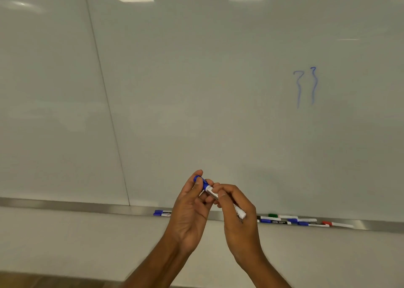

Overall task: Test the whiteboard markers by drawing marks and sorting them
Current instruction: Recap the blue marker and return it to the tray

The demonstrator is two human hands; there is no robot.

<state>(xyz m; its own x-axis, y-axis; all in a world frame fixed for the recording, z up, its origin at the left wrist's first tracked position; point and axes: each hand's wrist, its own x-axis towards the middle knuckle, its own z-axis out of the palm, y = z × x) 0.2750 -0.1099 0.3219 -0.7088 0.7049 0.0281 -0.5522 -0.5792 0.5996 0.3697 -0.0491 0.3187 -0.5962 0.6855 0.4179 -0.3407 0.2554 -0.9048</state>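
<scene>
- lower left of centre, on the ledge under the whiteboard: two blue-capped markers lie side by side, set apart from the rest, just left of the hands.
- lower centre: the left hand pinches the blue cap of the marker in hand between thumb and fingers.
- the marker's long axis runs from the cap at upper left down to its white tail at lower right; any print on the barrel is too blurred to read.
- just right of centre: the right hand is closed around the white barrel, so each hand grips one end; whether the cap is going on or coming off cannot be told.
- lower right, on the same ledge: a loose group of markers with green, blue, black and red caps; one bears a dark label, unreadable.
- upper right of the whiteboard: two wavy blue test marks, well above and right of both hands; the right hand is likely the nearer.
</scene>
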